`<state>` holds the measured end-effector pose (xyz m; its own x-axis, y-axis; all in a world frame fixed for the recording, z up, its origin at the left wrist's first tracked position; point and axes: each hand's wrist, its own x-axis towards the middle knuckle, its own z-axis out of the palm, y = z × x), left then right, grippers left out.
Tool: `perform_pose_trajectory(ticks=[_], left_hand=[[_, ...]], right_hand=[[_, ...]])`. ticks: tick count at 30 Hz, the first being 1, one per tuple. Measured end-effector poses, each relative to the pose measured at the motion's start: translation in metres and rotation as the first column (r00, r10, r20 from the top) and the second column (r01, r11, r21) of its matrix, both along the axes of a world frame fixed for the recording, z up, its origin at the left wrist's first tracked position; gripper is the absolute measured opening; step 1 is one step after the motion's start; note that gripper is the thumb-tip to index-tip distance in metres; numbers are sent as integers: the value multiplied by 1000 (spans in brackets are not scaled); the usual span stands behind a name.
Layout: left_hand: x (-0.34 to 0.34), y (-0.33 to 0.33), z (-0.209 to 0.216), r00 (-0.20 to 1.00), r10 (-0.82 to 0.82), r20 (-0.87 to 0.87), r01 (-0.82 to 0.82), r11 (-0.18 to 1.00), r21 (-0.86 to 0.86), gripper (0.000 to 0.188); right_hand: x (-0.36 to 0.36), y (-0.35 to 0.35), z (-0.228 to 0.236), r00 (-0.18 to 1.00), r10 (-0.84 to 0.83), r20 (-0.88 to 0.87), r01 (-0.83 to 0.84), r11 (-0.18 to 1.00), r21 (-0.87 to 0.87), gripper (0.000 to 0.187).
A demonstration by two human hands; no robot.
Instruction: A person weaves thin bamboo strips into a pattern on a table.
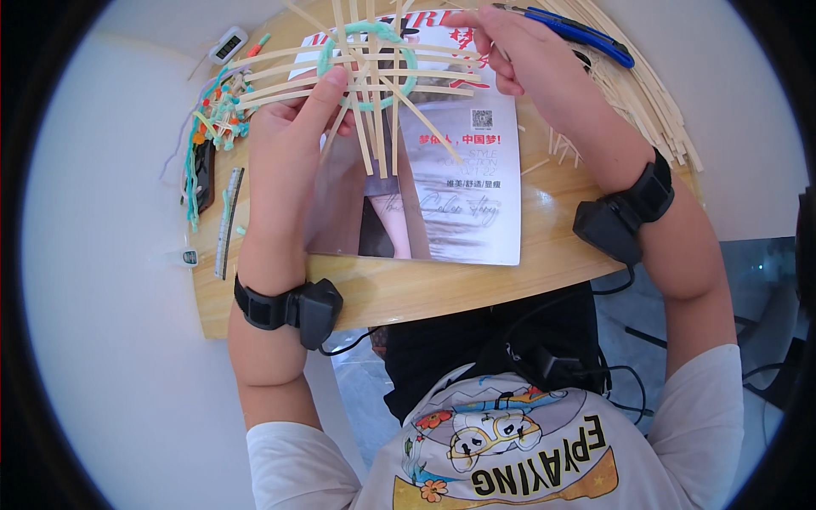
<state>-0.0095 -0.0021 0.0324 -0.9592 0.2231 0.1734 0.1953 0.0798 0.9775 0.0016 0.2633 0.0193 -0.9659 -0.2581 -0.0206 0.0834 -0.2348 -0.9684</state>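
Note:
A lattice of flat pale strips (374, 127) crosses over itself at the far middle of the table, its ends fanning out on every side. Mint-green fuzzy yarn (414, 72) runs in a ring around the crossing. My left hand (310, 119) grips the lattice at its lower left, thumb on top and fingers underneath. To the right of the strip ends is my right hand (518, 51), raised with its fingers curled together. Whatever lies between those fingers, if anything, is too small to tell. Beneath the work lies a magazine (463, 225).
Blue-handled pliers (586, 36) lie beyond my right hand, by a long bundle of pale strips (659, 102). At the left are a tangle of coloured yarn (225, 115), a ruler (227, 225), a small white device (228, 45) and a small bottle (184, 257).

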Motion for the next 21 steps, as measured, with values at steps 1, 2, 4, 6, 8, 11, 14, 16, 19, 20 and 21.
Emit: perform_pose_trajectory(ticks=[1,2,4,6,8,11,14,16,19,20,21], left_hand=[[1,1,0,1000,17,-2,-17,1000,-4,33],[3,1,1,999,35,-6,-35,999,-7,34],[5,0,2,1000,28,-3,-28,1000,-4,32],[5,-2,3,1000,21,-1,-21,1000,4,30],[4,-4,3,1000,-3,-14,3,1000,5,31],[4,1,2,999,15,-36,-13,999,33,33],[3,-1,1,999,-4,-44,3,1000,-16,32],[7,1,1,999,10,-35,-12,999,-35,31],[10,4,1,999,-25,-22,24,999,-47,30],[11,4,1,998,-64,-15,63,997,-47,29],[11,4,1,998,-64,-15,63,997,-48,29]], right_hand=[[-4,-11,-14,939,-269,-216,328,889,318,40],[-5,-14,-15,939,-267,-218,327,890,317,40],[-7,-18,-16,988,-127,-91,153,895,418,40],[-5,-21,-17,989,-125,-75,145,880,453,40],[1,-26,-18,954,-172,-246,244,922,302,40],[-9,-13,-14,956,-144,-257,199,958,206,41],[-3,-13,-5,942,-96,-323,173,960,220,40],[4,-19,-2,941,-43,-334,146,946,289,38],[6,-19,-2,950,29,-309,82,937,340,33],[6,-19,-3,960,60,-275,31,949,315,31],[6,-20,-3,960,59,-275,31,949,315,31]])
